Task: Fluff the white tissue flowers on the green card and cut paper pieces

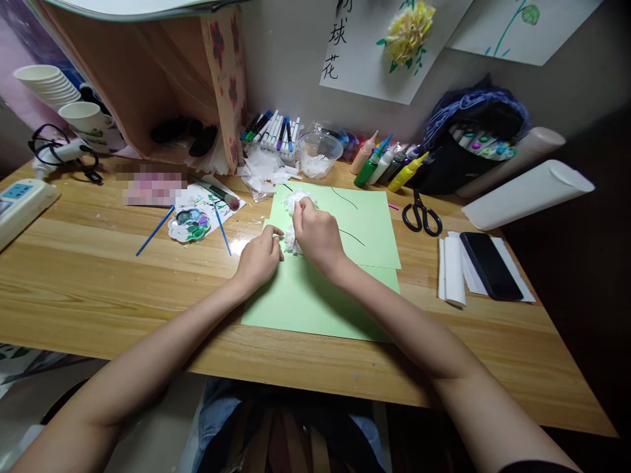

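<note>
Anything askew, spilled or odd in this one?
Mainly a blocky, pixelated patch just beyond the paint palette: it hides whatever lies there. The two green sheets overlap with edges not lined up, though that may be deliberate. No clear spill or damage stands out.

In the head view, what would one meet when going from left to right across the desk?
White device with a small screen, paint palette, left hand, right hand, black scissors, black phone.
</note>
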Motion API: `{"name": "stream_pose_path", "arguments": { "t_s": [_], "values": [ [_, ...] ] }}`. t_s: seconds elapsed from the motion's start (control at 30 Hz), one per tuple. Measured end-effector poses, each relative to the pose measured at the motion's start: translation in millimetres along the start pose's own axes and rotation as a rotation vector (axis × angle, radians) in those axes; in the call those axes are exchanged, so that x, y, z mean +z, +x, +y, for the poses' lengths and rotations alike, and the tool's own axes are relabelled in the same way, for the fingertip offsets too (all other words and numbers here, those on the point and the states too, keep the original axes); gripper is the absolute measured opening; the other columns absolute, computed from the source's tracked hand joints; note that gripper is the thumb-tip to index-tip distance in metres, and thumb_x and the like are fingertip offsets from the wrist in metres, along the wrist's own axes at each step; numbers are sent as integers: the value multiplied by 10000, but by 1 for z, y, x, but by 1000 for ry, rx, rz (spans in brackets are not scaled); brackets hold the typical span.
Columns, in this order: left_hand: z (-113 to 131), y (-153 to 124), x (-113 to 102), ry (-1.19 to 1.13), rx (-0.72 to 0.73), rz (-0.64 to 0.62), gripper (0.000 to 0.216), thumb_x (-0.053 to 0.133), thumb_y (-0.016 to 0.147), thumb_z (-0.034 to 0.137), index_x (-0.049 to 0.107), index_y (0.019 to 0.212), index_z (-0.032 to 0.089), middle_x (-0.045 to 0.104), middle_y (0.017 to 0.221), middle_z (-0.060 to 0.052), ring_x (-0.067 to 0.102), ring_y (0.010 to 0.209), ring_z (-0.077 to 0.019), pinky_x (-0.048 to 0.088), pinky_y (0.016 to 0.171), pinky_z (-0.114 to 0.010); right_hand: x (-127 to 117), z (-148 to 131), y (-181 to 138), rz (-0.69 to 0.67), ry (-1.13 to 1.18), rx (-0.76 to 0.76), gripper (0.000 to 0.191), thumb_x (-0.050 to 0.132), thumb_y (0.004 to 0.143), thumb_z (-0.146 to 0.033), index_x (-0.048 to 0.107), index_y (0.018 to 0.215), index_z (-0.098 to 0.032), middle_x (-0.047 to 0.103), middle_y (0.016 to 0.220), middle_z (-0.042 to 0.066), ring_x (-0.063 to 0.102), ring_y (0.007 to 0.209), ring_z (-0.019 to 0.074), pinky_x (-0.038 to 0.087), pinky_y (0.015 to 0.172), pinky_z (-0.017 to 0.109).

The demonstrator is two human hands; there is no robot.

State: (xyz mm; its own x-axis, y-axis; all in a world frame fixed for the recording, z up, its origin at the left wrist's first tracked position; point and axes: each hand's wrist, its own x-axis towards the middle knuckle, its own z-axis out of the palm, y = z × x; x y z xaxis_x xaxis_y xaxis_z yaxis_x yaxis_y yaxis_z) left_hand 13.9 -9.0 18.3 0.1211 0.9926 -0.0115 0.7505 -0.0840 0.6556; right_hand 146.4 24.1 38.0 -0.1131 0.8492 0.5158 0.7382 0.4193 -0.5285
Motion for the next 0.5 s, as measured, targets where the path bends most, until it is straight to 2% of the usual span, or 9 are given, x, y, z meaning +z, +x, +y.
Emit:
{"name": "stream_pose_path", "arguments": {
  "t_s": [0.13, 0.3, 0.4, 0.5],
  "values": [
    [-2, 0, 1, 11, 7, -3, 265, 339, 897, 201, 525, 1086, 195, 658, 661, -4, 622, 715, -205, 400, 687, -299, -16, -2, 0, -36, 70, 13, 277, 362, 961, -326, 455, 729, -208, 491, 471, -19, 530, 436, 150, 374, 484, 252],
    [-2, -1, -1, -2, 2, -11, 262, 333, 899, 206, 519, 1084, 200, 656, 668, -5, 619, 708, -202, 393, 675, -295, -42, 6, -9, 45, 366, 140, 334, 351, 969, -401, 466, 722, -209, 502, 469, -40, 542, 427, 115, 389, 444, 221],
    [0, -3, -2, -50, -11, -30, 266, 323, 899, 212, 510, 1088, 204, 655, 670, -2, 612, 682, -196, 392, 656, -289, -49, 31, -14, 86, 643, 270, 342, 407, 939, -454, 488, 725, -200, 500, 468, -48, 501, 392, 95, 370, 393, 203],
    [0, -6, -3, -92, -23, -58, 286, 311, 899, 216, 506, 1107, 203, 652, 651, 0, 614, 686, -200, 398, 657, -293, -49, 71, -20, 62, 841, 414, 349, 465, 902, -473, 490, 694, -194, 521, 446, -37, 444, 353, 83, 316, 343, 186]
  ]
}}
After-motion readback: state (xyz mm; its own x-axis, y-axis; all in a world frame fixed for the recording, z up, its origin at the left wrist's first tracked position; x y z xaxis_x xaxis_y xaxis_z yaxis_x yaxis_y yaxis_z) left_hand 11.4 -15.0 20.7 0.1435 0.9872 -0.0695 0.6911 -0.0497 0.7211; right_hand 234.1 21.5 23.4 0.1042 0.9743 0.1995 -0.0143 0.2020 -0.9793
